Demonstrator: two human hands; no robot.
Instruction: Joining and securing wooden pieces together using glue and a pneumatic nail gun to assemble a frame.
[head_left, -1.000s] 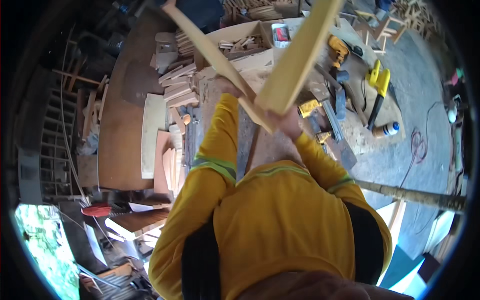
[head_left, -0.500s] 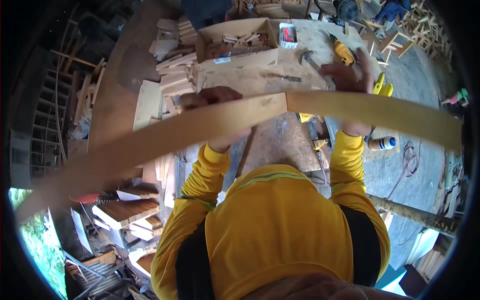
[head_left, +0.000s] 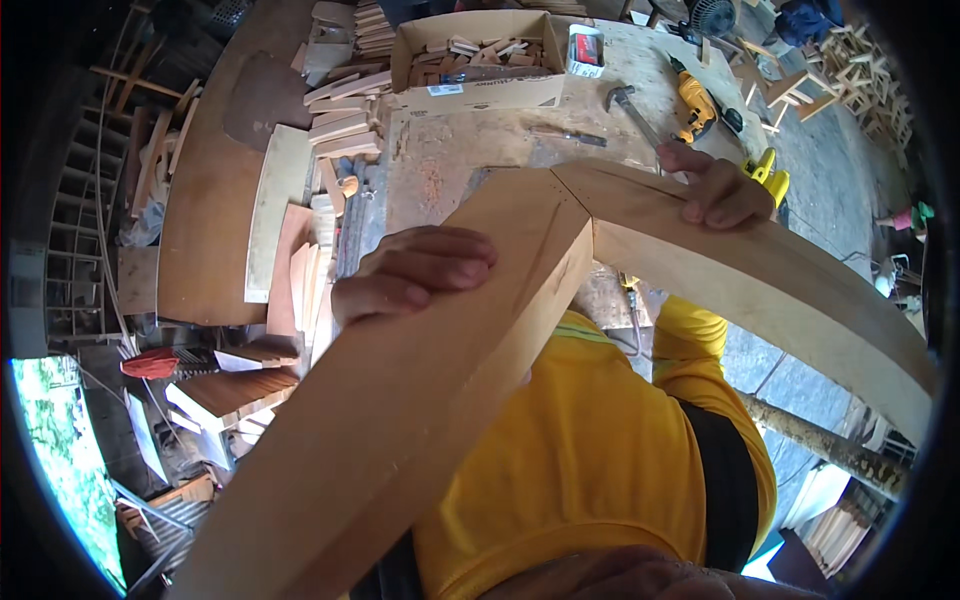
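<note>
While both hands are on the wood, the mitred joint (head_left: 575, 194) lies between the two sets of fingers, and neither hand is clearly nearer to it. From that joint, the long axis of the left board (head_left: 400, 370) slants past the left fingers toward the wearer's near left; that of the right board (head_left: 790, 240) slopes past the right fingers, outward and nearer.

The left hand (head_left: 412, 272) has its fingers bent close together over the board's far edge, gripping it. The right hand (head_left: 722, 190) grips the other board, its fingers curled over the far edge and slightly spread. I cannot tell how either thumb sits.

By count: two boards, one joint. Beyond the right fingers, on the worktop (head_left: 425, 150), are one hammer (head_left: 636, 112) and one yellow drill (head_left: 696, 104). Beyond the left fingers, well apart, stands one cardboard box (head_left: 490, 96) of wooden offcuts (head_left: 485, 60), too many to count.
</note>
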